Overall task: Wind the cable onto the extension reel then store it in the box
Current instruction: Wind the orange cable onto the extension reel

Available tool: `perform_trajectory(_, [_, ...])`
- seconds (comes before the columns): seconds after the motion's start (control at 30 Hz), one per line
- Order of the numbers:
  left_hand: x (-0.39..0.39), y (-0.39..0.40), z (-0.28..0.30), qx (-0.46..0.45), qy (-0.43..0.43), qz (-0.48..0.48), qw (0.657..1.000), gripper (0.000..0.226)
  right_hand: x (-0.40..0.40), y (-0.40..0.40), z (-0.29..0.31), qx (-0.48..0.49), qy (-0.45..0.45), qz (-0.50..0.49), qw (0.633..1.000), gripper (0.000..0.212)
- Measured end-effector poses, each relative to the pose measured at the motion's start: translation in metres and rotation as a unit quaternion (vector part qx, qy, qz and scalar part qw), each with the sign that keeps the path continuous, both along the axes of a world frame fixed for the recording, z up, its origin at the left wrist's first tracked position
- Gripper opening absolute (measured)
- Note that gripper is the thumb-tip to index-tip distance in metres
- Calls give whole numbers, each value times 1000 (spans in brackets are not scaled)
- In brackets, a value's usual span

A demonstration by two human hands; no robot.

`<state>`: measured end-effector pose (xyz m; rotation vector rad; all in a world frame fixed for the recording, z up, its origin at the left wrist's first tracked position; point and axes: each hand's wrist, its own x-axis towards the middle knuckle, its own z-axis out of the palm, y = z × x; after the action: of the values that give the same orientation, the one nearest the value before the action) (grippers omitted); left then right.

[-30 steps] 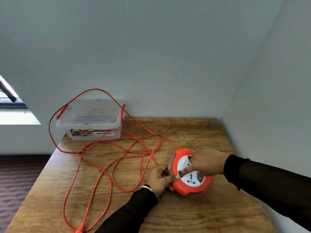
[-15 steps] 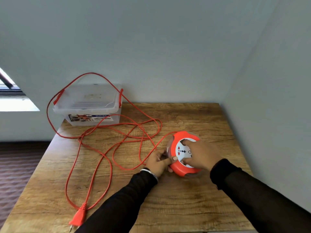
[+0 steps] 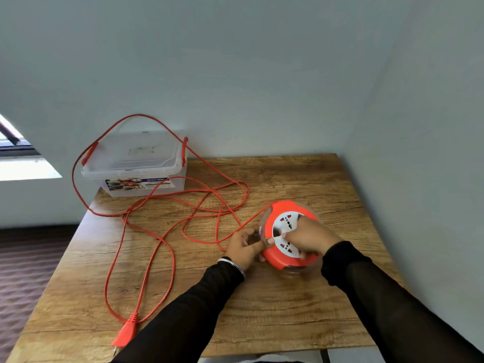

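Note:
An orange extension reel (image 3: 277, 255) with a white socket face lies flat on the wooden table (image 3: 262, 305), right of centre. My right hand (image 3: 309, 238) rests on the socket face, fingers gripping it. My left hand (image 3: 245, 244) holds the reel's left rim, where the orange cable (image 3: 162, 244) enters. The cable sprawls in loose loops across the table and arches over a closed clear plastic box (image 3: 136, 163) with red clips at the back left. Its orange plug (image 3: 127, 332) lies near the front edge.
Grey walls close in behind the table and along its right side. The table's left edge drops to a dark floor (image 3: 28, 263). A window (image 3: 15, 150) shows at far left. Part of the cable hangs off the left edge.
The view has shifted, so the plug and front edge now show. The socket face has turned under my right hand, and both hands stay on the reel.

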<state>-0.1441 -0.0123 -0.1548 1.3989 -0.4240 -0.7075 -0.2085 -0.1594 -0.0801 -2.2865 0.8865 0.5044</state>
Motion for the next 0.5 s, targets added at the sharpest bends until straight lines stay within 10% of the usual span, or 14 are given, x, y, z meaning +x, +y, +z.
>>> perform_trajectory(0.13, [1,-1,-1,4,2,16,1000,12,-7,-4,1,196,-21,-129,972,16])
perform_trajectory(0.3, [-1,-1,-1,-9,12,46,999,20,-22,-5,5,525,-155,-347,761,7])
perform_trajectory(0.4, [-3,-2,0,-16,14,46,999,25,-33,-9,17,452,-128,-264,842,9])
perform_trajectory(0.5, [-2,-2,1,-8,20,54,998,26,-38,-18,26,82,-107,-52,990,17])
